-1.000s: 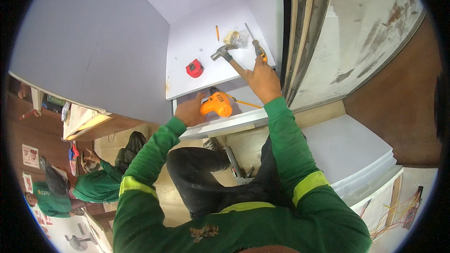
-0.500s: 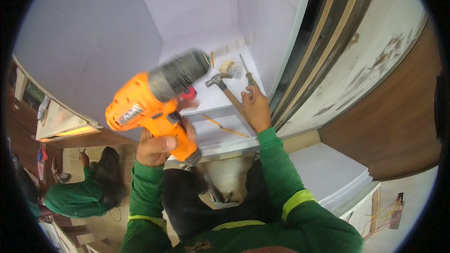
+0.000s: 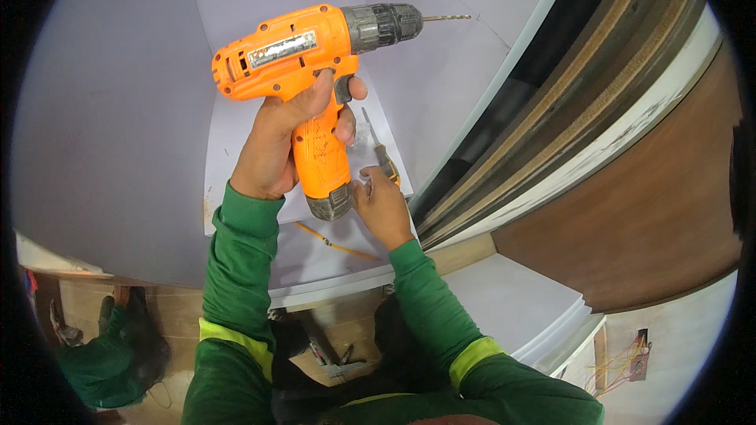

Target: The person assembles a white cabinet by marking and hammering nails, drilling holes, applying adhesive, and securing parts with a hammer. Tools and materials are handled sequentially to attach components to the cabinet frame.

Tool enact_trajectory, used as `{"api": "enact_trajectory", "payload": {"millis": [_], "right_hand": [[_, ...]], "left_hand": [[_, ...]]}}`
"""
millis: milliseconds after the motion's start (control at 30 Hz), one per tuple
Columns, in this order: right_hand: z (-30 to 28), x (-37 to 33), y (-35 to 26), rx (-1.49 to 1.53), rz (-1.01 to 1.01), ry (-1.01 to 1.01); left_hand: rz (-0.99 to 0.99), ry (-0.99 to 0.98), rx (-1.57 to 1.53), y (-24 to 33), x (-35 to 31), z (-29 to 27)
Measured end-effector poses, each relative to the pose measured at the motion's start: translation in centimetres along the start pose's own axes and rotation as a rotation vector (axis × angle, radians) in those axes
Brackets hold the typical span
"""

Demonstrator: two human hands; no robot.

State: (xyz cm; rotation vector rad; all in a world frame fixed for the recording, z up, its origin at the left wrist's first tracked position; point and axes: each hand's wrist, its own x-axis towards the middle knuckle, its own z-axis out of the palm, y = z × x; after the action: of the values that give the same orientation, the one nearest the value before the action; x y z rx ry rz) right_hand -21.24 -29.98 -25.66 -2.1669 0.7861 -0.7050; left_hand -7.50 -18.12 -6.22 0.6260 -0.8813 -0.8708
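An orange and black cordless drill (image 3: 287, 51) is held up by its grip in my left hand (image 3: 276, 138), fingers wrapped around the handle near the trigger. The thin twist bit (image 3: 447, 17) in its chuck points right, toward the cabinet's right side panel. My right hand (image 3: 383, 208) is low beside the drill's base, fingers curled. What they hold, if anything, is hidden. Just above those fingers lies a screwdriver (image 3: 386, 161) with a dark and yellow handle. A yellow pencil (image 3: 337, 246) lies on the lower white surface. Part of a clear plastic packet (image 3: 361, 138) shows behind the drill.
White cabinet panels (image 3: 118, 110) rise at the left, back and right. Dark upright boards with wooden edges (image 3: 551, 102) stand to the right. White panels (image 3: 512, 299) are stacked lower right, near exposed wires (image 3: 630, 362). A person in green (image 3: 102, 362) is at the lower left.
The drill has swung from pointing up-right to nearly level and moved up and right. My right hand has shifted left and down in view. The hammer and red item are now hidden.
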Motion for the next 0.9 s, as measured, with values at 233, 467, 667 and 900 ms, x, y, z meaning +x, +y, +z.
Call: {"api": "enact_trajectory", "payload": {"millis": [233, 467, 667, 900], "right_hand": [[-0.5, 2.0, 0.3, -0.05, -0.003, 0.041], [-0.3, 2.9, 1.2, -0.168, -0.005, 0.021], [-0.1, 3.2, 1.0, -0.145, 0.057, -0.021], [0.2, 3.1, 1.2, -0.126, 0.039, 0.028]], "left_hand": [[-0.023, 0.009, -0.056, -1.8, 2.2, -1.9], [-0.039, -0.011, -0.067, -1.9, 3.1, -2.1], [-0.051, -0.023, 0.005, -1.9, 2.9, -2.7], [-0.058, -0.028, -0.016, -2.1, 2.8, -2.9]]}}
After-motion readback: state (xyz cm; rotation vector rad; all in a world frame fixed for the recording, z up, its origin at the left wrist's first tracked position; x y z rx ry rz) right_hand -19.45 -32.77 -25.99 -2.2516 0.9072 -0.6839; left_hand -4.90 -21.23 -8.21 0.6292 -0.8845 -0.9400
